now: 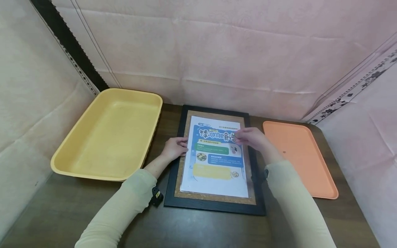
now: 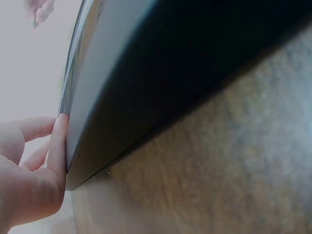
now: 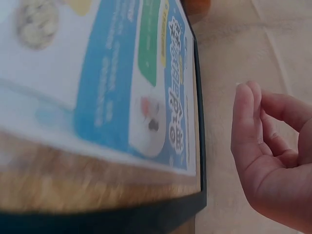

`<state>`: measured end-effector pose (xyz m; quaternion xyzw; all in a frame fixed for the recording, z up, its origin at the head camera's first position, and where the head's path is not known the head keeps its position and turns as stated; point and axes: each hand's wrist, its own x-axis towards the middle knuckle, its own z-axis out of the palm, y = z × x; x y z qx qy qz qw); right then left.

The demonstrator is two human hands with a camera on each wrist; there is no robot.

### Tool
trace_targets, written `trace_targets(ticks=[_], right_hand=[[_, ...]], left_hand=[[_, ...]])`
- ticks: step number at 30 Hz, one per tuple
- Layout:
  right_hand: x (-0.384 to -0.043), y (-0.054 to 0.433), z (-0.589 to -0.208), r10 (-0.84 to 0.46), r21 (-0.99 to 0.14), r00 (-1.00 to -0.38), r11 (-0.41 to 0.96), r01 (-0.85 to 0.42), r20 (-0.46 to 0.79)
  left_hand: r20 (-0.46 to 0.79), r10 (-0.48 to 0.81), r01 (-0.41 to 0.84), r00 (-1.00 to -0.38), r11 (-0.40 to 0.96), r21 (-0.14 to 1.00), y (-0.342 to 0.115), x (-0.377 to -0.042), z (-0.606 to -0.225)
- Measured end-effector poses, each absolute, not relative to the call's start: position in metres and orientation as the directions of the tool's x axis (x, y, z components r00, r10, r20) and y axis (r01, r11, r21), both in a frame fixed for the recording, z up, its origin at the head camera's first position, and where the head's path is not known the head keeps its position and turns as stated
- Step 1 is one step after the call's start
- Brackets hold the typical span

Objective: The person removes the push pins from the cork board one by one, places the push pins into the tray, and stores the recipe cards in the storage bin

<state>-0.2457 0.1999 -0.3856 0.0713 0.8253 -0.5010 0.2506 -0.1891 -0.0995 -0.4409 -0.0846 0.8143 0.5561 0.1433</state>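
Note:
A printed sheet (image 1: pixel 214 186) with blue, green and yellow panels lies on a brown cork-like board in a black frame (image 1: pixel 214 210). My left hand (image 1: pixel 174 149) rests at the frame's left side, fingertips near the sheet's edge. In the left wrist view its fingers (image 2: pixel 58 139) are fairly straight against the dark frame edge. My right hand (image 1: pixel 252 138) hovers over the sheet's upper right. Its thumb and fingertips (image 3: pixel 246 105) press together, and a tiny greenish point shows at them in the left wrist view. I cannot tell what this small thing is.
A deep yellow tray (image 1: pixel 93 176) stands left of the frame. To the right lies a flat orange tray (image 1: pixel 302 155), partly behind my right sleeve (image 1: pixel 297 199). Pale pink cloth walls (image 1: pixel 211 51) enclose the back and sides of the dark wooden table (image 1: pixel 192 230).

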Motion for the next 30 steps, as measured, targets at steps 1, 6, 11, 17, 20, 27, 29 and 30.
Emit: trace_targets(ticks=[1,6,11,17,20,27,29,30], right_hand=[[-0.244,0.203,-0.386,-0.136,-0.79,-0.863,0.488,0.37,-0.488],[-0.234,0.216,-0.387,-0.163,-0.806,-0.864,0.474,0.354,-0.476],[-0.226,0.23,-0.389,-0.172,-0.805,-0.871,0.495,0.327,-0.46],[-0.215,0.252,-0.395,-0.183,-0.814,-0.879,0.494,0.305,-0.44],[-0.209,0.263,-0.395,-0.187,-0.813,-0.884,0.507,0.286,-0.427],[-0.195,0.287,-0.394,-0.19,-0.813,-0.883,0.508,0.285,-0.429],[-0.192,0.293,-0.394,-0.189,-0.815,-0.878,0.495,0.301,-0.439],[-0.19,0.296,-0.395,-0.195,-0.819,-0.876,0.487,0.305,-0.442]], left_hand=[[-0.326,0.022,-0.296,-0.945,0.367,0.882,-0.1,-0.189,-0.441],[-0.328,0.024,-0.297,-0.944,0.368,0.881,-0.101,-0.19,-0.442],[-0.331,0.024,-0.3,-0.943,0.367,0.881,-0.102,-0.19,-0.442],[-0.324,0.035,-0.29,-0.945,0.364,0.885,-0.102,-0.19,-0.442],[-0.325,0.039,-0.289,-0.945,0.364,0.885,-0.101,-0.189,-0.441],[-0.323,0.05,-0.285,-0.945,0.358,0.889,-0.101,-0.19,-0.442],[-0.325,0.051,-0.287,-0.944,0.356,0.889,-0.101,-0.19,-0.442],[-0.327,0.05,-0.289,-0.944,0.355,0.889,-0.101,-0.191,-0.443]])
